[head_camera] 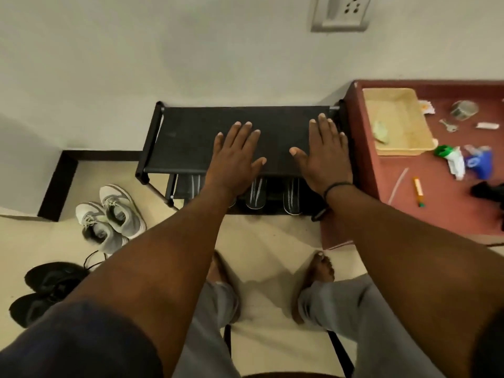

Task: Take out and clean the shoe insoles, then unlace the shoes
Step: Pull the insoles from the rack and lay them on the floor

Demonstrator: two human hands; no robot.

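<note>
My left hand and my right hand lie flat, palms down and fingers spread, on the top of a black shoe rack against the wall. Neither hand holds anything. A pair of grey-white laced sneakers stands on the floor left of the rack. Nearer to me, at the far left, lies a pair of black laced shoes, partly hidden behind my left arm. On the rack's lower shelf sit dark sandals with light stripes.
A reddish table stands right of the rack, carrying a tan tray, a marker, keys, a round tin and crumpled wrappers. My bare feet rest on the cream floor. A wall socket is above.
</note>
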